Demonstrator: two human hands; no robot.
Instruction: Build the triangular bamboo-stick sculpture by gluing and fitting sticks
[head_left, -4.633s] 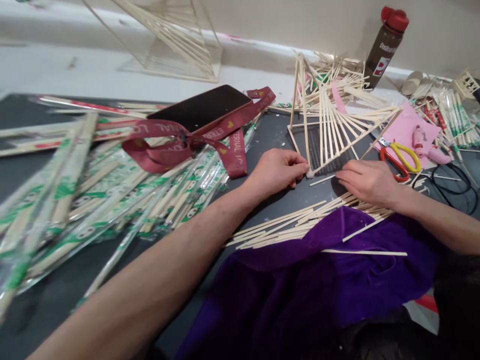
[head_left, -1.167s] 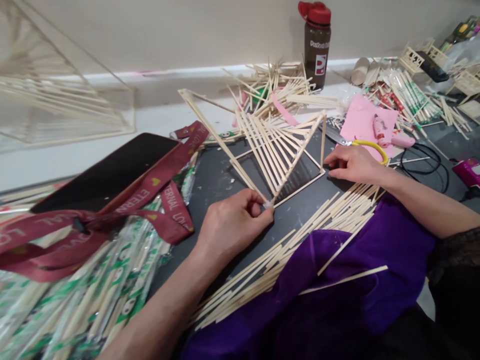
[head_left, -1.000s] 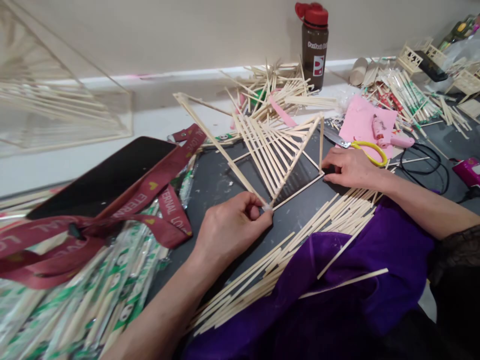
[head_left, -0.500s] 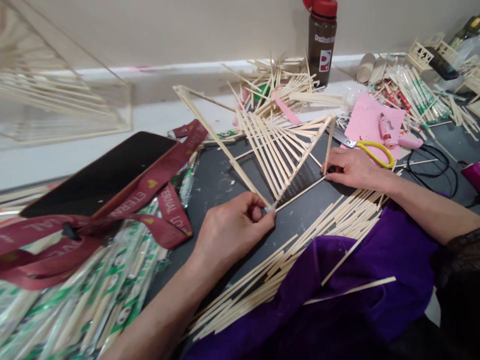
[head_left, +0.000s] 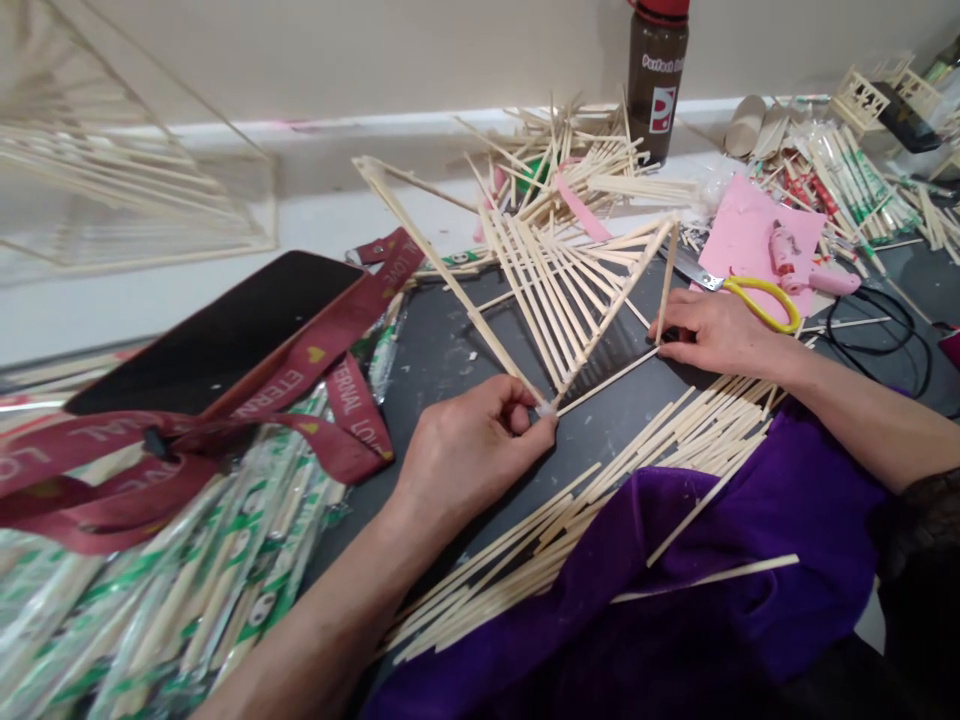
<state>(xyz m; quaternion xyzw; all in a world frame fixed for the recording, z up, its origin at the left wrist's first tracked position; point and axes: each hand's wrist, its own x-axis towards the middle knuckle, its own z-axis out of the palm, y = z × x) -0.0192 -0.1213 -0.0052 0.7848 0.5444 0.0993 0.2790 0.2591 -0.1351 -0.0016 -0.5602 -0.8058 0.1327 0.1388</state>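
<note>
Right hand (head_left: 716, 328) has moved over to the right-hand corner of the stick frame (head_left: 611, 312); left hand (head_left: 472, 435) stays on the near corner. Pale plain wall (head_left: 450, 60) across the back, white ledge (head_left: 322, 225) along its foot. Dark grey table (head_left: 431, 340) in front, specked with white bits, heavily cluttered. Wrapped chopsticks (head_left: 217, 560) heaped on its left side. Purple cloth (head_left: 817, 500) at the near edge, loose sticks (head_left: 517, 560) lying along and partly on it. Second frame (head_left: 150, 190) stands far left, blurred. Stick frame is mid-table, between the hands, fan of sticks inside. Left hand pinches its near corner, thumb against fingers. Right hand narrow, fingertips at the foot of an upright; can't tell if it grips. Phone (head_left: 217, 330) lies on the wrapped heap, red strap (head_left: 330, 345) across it. Bottle (head_left: 656, 90) upright by the wall, top cut off. Pink paper (head_left: 731, 225) at right, glue gun (head_left: 787, 255) on it, scissors (head_left: 709, 280) just beside.
</note>
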